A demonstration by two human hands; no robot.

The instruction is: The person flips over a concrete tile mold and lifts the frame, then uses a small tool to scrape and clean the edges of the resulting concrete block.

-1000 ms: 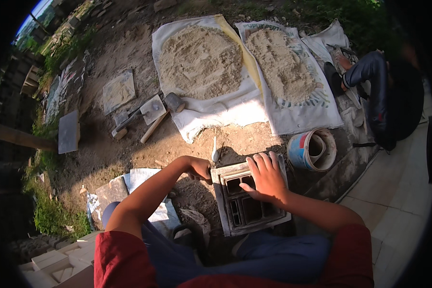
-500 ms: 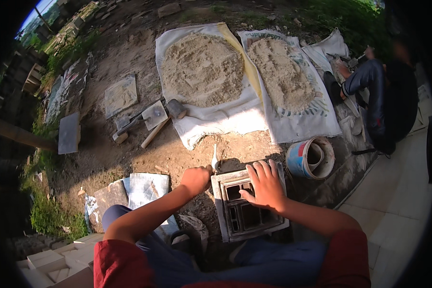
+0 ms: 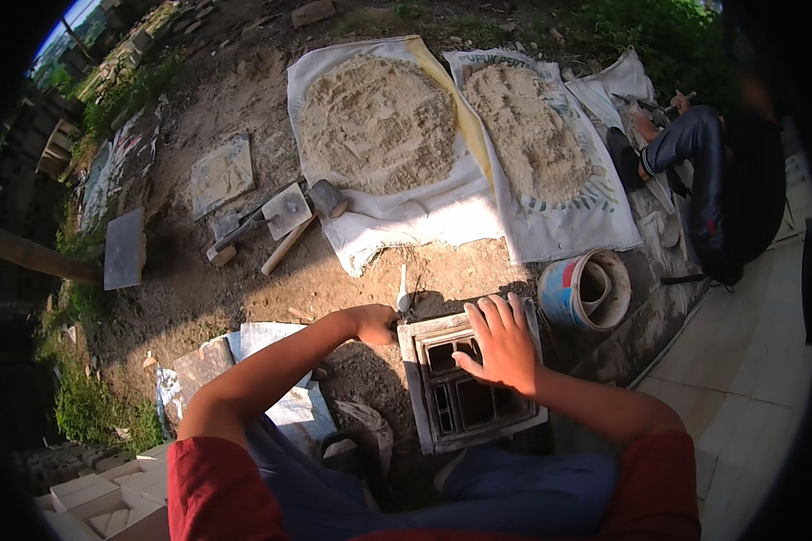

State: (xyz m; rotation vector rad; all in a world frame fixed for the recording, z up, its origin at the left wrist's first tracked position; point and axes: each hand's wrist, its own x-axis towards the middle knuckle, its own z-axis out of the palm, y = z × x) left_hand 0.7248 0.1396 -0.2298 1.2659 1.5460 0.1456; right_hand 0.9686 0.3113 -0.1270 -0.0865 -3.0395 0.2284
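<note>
A square, grey-crusted mould (image 3: pixel 408 388) with barred openings, like a vent-block frame, stands in front of my knees. My right hand (image 3: pixel 505 347) lies on its far right part, fingers stretched over the top edge and thumb reaching inward. By the mould's far left corner is my left hand (image 3: pixel 373 324), its fingers curled in; what they hold, if anything, is hidden. Just beyond that hand a pale spoon-shaped tool (image 3: pixel 403 290) points away from me. Whether the left hand touches it, I cannot tell.
Two sacks carry heaps of sand (image 3: pixel 379 126). A mallet (image 3: pixel 327 200), a trowel (image 3: pixel 286 210) and flat plates lie to the left. A bucket (image 3: pixel 585 290) stands right of the mould. Another person (image 3: pixel 708 171) sits at far right. Folded sheeting (image 3: pixel 280 338) lies near left.
My left wrist has turned and the elbow has swung outward, while the hand stays by the mould's corner. My right hand keeps its place on the mould. The view has shifted slightly.
</note>
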